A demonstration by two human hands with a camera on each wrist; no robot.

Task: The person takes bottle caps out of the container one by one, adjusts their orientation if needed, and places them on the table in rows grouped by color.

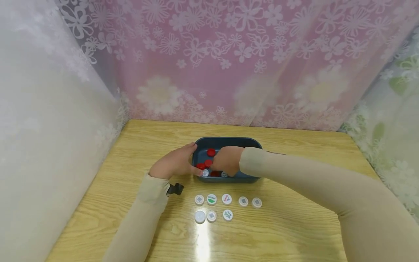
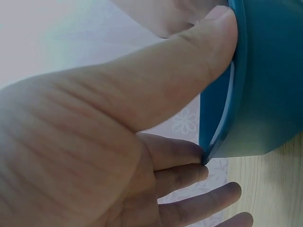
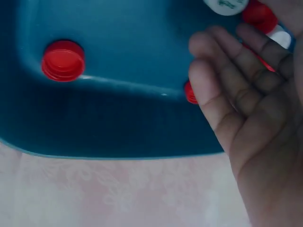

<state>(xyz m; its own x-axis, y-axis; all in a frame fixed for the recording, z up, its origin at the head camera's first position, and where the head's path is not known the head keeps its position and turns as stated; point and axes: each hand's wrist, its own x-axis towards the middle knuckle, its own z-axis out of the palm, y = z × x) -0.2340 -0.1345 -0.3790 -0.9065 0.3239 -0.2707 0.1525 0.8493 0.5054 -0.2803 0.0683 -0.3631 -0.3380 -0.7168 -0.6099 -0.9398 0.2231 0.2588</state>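
A dark blue plastic tub (image 1: 229, 179) holds several red and white bottle caps. My left hand (image 1: 173, 162) grips the tub's left end: the thumb lies on the near rim, and a finger touches the rim at the far corner in the left wrist view. My right hand (image 1: 228, 160) reaches down inside the tub, fingers slightly bent and nothing seen held. In the right wrist view, a red cap (image 3: 63, 61) lies apart from it on the tub floor. Another red cap (image 3: 191, 93) shows beside the fingertips, and a printed white cap (image 3: 227, 4) lies beyond them.
Two rows of white caps lie on the wooden table (image 1: 294, 225) before the tub, among them a green-printed cap (image 1: 211, 199) and a plain white cap (image 1: 200, 217). A pink flowered curtain (image 1: 203, 72) hangs behind, and pale cloth (image 1: 59, 145) borders the left side.
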